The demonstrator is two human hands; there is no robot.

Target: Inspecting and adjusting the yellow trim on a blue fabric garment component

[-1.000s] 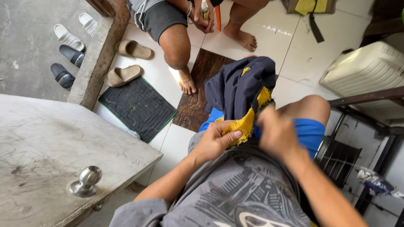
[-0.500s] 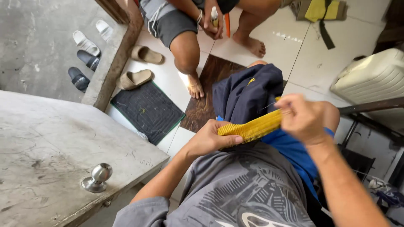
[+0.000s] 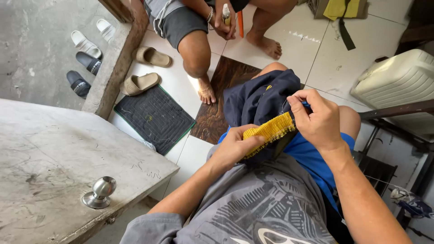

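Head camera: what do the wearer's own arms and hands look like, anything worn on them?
Both arms are bare from the short grey sleeve of a printed T-shirt down to the fingers. The left hand and right hand show no gloves, and no rings, watch or bracelet that I can see. The right upper arm runs out of the frame, so its sleeve is not visible.

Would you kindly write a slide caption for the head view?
Both hands, left hand and right hand, stretch a yellow ribbed band on a navy garment over the lap.
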